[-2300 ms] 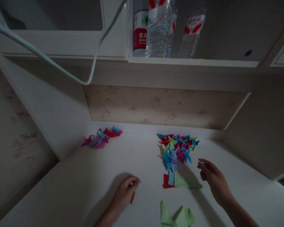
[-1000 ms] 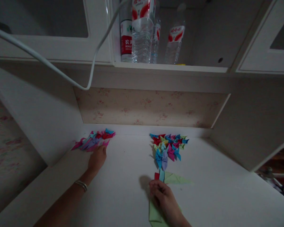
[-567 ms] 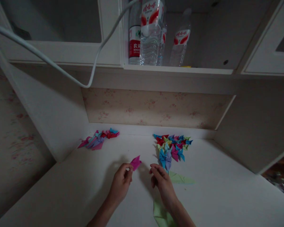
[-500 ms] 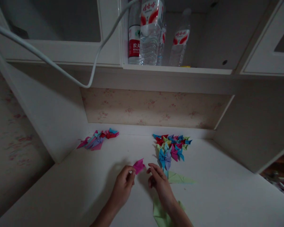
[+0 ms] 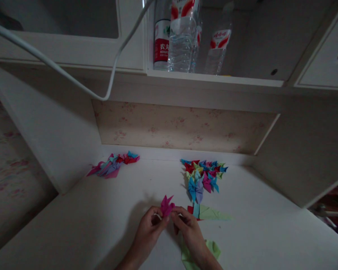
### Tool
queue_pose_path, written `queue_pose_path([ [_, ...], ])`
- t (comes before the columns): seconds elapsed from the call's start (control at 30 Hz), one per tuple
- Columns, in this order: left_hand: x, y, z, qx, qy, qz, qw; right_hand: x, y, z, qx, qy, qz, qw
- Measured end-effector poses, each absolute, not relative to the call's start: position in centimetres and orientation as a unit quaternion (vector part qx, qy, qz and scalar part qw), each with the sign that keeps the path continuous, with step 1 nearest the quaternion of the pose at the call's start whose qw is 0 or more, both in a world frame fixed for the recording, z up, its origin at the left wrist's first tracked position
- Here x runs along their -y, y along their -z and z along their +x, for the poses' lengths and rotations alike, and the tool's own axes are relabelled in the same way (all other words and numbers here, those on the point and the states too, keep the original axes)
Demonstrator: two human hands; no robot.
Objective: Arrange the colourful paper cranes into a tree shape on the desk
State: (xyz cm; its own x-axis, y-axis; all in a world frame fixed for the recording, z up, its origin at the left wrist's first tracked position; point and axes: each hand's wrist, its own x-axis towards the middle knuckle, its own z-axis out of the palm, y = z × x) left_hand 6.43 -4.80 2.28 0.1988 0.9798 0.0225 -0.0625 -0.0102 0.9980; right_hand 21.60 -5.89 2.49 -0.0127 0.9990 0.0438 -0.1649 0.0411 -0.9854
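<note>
A small magenta origami crane point(image 5: 166, 206) is held just above the white desk. My left hand point(image 5: 152, 227) pinches its lower left side between thumb and forefinger. From the other side my right hand point(image 5: 185, 225) has thumb and forefinger closed on the crane's right edge. Under my right wrist lies a green folded paper point(image 5: 213, 248), partly covered by the arm. Beyond my right hand are a flat green paper strip point(image 5: 214, 212), a light blue strip point(image 5: 196, 210) and a bit of red paper point(image 5: 190, 209).
A cluster of colourful folded cranes point(image 5: 204, 175) sits at the back right of the desk point(image 5: 253, 232). Another pile of folded papers point(image 5: 112, 165) lies at the back left. Overhead, a shelf holds plastic bottles point(image 5: 181, 45), and a white cable point(image 5: 73, 83) hangs in front.
My right hand has moved left and closed on the crane. The crane has turned and its points now spread upward. My left hand has shifted slightly nearer to me.
</note>
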Motion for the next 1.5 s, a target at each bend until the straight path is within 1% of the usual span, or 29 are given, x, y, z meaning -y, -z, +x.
queue_pose_path([
  [0.13,4.7,-2.9,6.4,-0.414,-0.476,0.495,0.597,6.0,-2.4,21.8,0.454,-0.513,-0.462,0.563],
  [0.27,4.7,-2.5,6.6,-0.358,-0.480,0.442,0.668,6.0,-2.4,22.1,0.413,-0.496,-0.477,0.597],
  [0.37,4.8,-2.1,6.9,-0.322,-0.467,0.412,0.713,5.9,-2.2,22.1,0.407,-0.551,-0.448,0.575],
  [0.43,4.9,-2.1,7.0,-0.316,-0.465,0.407,0.720,5.9,-2.0,22.0,0.397,-0.586,-0.427,0.563],
  [0.53,5.0,-2.6,7.0,-0.322,-0.462,0.432,0.704,5.9,-1.9,21.8,0.383,-0.592,-0.401,0.585],
  [0.63,5.2,-2.9,6.9,-0.332,-0.455,0.496,0.661,6.1,-2.2,21.8,0.388,-0.595,-0.382,0.592],
  [0.83,5.6,-2.7,6.7,-0.430,-0.376,0.642,0.511,6.7,-3.2,22.0,0.421,-0.588,-0.386,0.573],
  [0.9,5.8,-3.0,6.7,-0.433,-0.378,0.678,0.458,6.7,-3.3,22.0,0.423,-0.588,-0.390,0.568],
  [0.97,5.8,-3.4,6.7,-0.434,-0.389,0.691,0.429,6.6,-3.2,22.1,0.399,-0.581,-0.404,0.584],
  [1.1,5.8,-3.8,6.7,-0.454,-0.403,0.660,0.442,6.0,-3.1,22.6,0.307,-0.545,-0.436,0.648],
  [1.17,5.8,-3.8,6.7,-0.457,-0.400,0.643,0.467,5.8,-3.0,23.0,0.296,-0.538,-0.435,0.658],
  [1.3,5.9,-3.8,6.8,-0.442,-0.391,0.615,0.523,6.1,-3.1,23.1,0.383,-0.542,-0.422,0.617],
  [1.5,5.6,-3.4,6.9,-0.423,-0.399,0.584,0.567,6.8,-4.1,22.4,0.516,-0.527,-0.416,0.531],
])
